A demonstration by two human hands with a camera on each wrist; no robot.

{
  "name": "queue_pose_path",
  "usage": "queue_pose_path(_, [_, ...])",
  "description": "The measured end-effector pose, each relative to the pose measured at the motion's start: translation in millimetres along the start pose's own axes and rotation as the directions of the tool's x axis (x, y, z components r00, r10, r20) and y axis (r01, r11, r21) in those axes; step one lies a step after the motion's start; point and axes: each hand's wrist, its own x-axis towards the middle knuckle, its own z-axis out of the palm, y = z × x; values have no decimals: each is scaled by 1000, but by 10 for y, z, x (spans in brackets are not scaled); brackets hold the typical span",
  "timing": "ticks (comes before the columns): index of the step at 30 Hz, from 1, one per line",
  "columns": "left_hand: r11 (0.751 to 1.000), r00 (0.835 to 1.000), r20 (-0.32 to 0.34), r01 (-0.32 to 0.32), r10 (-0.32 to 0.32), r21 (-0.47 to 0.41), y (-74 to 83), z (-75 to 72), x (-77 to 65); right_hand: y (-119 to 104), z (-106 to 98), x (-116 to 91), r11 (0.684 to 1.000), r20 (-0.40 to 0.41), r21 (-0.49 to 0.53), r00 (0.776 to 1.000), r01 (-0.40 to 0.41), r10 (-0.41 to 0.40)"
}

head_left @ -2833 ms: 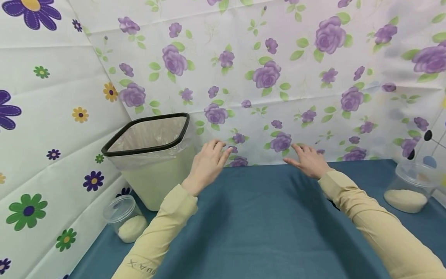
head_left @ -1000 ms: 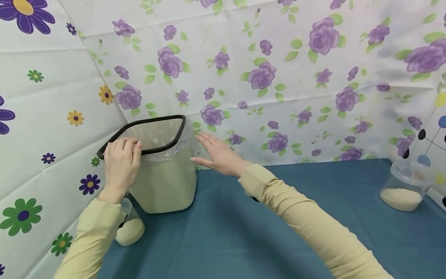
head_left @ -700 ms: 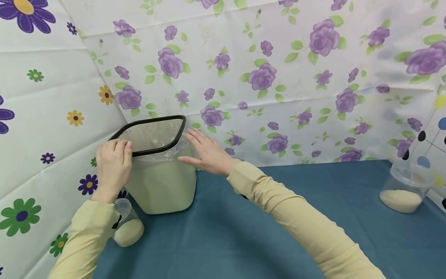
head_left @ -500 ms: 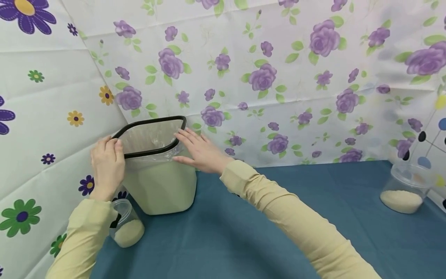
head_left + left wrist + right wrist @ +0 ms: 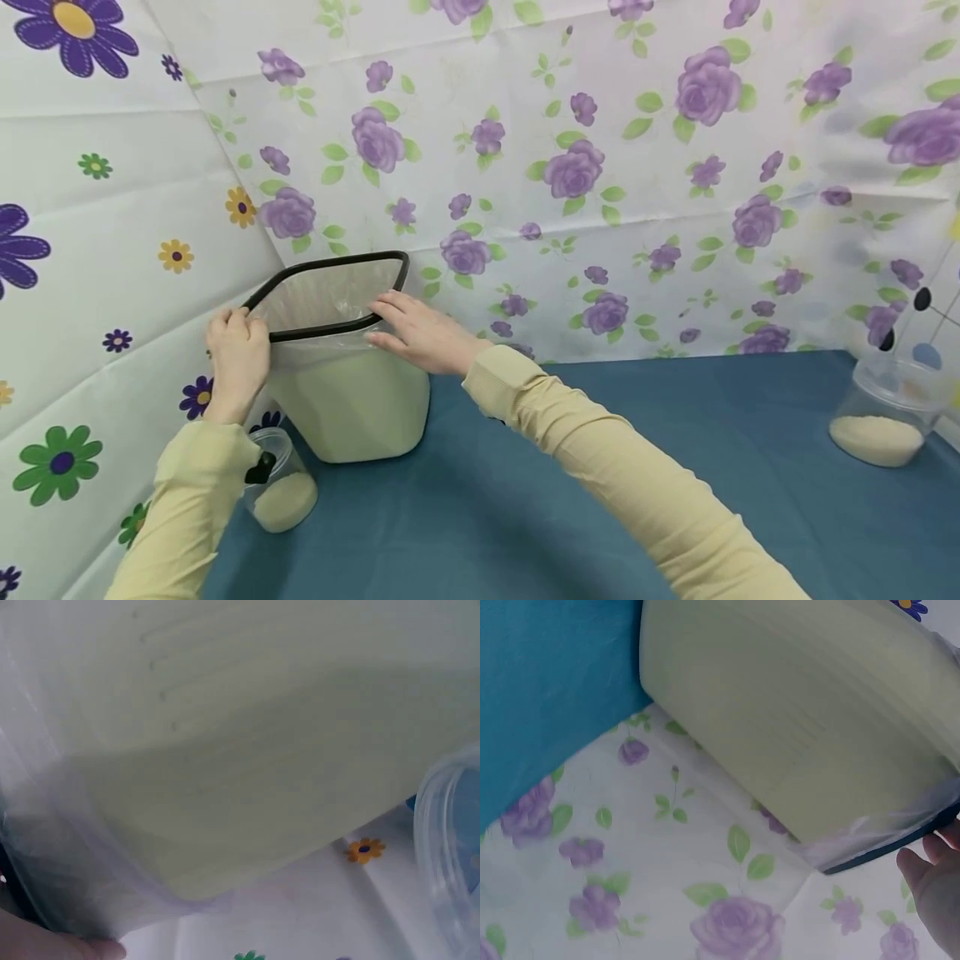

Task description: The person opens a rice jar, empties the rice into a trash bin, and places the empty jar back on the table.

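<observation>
A pale green trash can [image 5: 356, 408] with a black rim ring [image 5: 318, 331] and a clear plastic liner [image 5: 322, 287] stands in the back left corner. My left hand [image 5: 238, 358] grips the rim at its left corner, fingers bent over the edge. On the right side, my right hand [image 5: 423, 333] holds the rim with fingertips over it and the thumb outside, below the ring. The right wrist view shows those fingers [image 5: 932, 847] against the ring. Only a fingertip of the left hand [image 5: 67, 946] shows in the left wrist view, beside the liner's lower edge.
A clear plastic tub [image 5: 285, 500] with white grains stands beneath my left forearm, close to the can. Another such tub [image 5: 877, 437] is at the far right. Flowered sheets [image 5: 570, 275] rise behind and left of the blue tablecloth [image 5: 637, 400].
Both hands have moved left from over the table to the trash can. The left took the rim's left corner first, then slid further left; the right closed in on its right side.
</observation>
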Motion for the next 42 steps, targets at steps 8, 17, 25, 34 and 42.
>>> queue_pose_path(8, [996,995,-56,75,-78,-52,-38,99,-19,44,1,26,993,-25,-112,999,44,-47])
queue_pose_path(17, [998,998,-19,66,-66,3,-11,90,5,60,27,90,984,-127,-151,986,90,-110])
queue_pose_path(25, [998,996,86,35,-39,55,95,61,53,153,-29,74,975,-166,-186,974,121,-152])
queue_pose_path(34, [993,999,54,-8,2,114,191,126,56,252,-80,-18,987,-168,-98,975,131,-146])
queue_pose_path(42, [992,999,44,-30,24,124,205,163,35,266,-98,-81,995,-130,-77,988,70,-80])
